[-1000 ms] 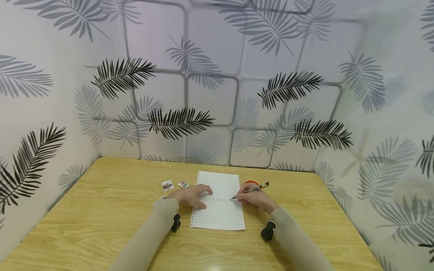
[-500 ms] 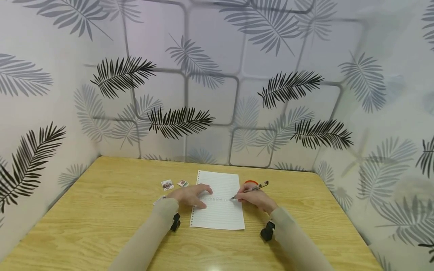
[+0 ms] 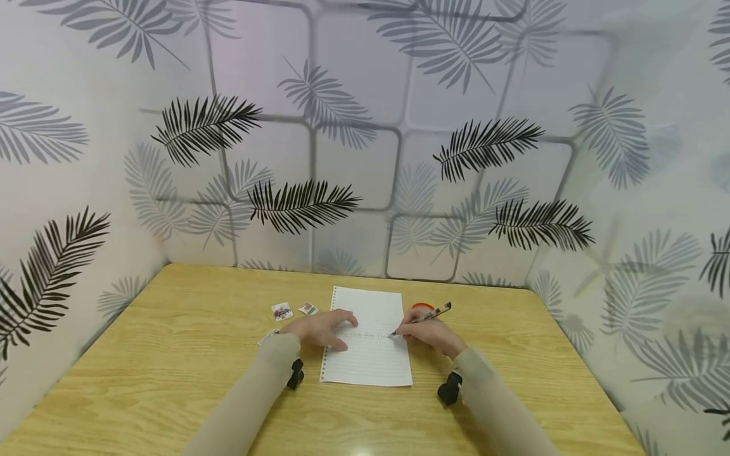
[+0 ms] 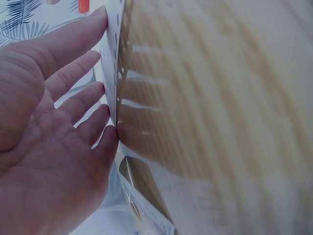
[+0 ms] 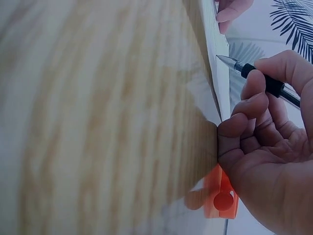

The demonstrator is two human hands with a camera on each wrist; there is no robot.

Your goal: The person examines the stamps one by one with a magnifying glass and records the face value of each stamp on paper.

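Observation:
A lined sheet of paper (image 3: 367, 367) with punched holes down its left edge lies on the wooden table. Faint handwriting runs across its middle. My right hand (image 3: 430, 334) pinches a pen (image 3: 436, 313) between thumb and fingers, its tip at the right end of the written line. In the right wrist view the pen (image 5: 274, 85) shows a black grip and a pointed tip close to the paper. My left hand (image 3: 319, 330) rests on the sheet's left side, fingers spread. The left wrist view shows those fingertips touching the paper (image 4: 111, 63) by its holes.
Two small picture cards (image 3: 282, 311) lie left of the sheet, and another card (image 3: 268, 336) is partly hidden by the left wrist. An orange-red object (image 3: 423, 306) sits behind my right hand. A leaf-patterned wall (image 3: 353, 158) stands behind the table (image 3: 171, 354).
The pen tip has shifted slightly along the written line, and a little more writing shows near it. My left hand stays in place on the sheet.

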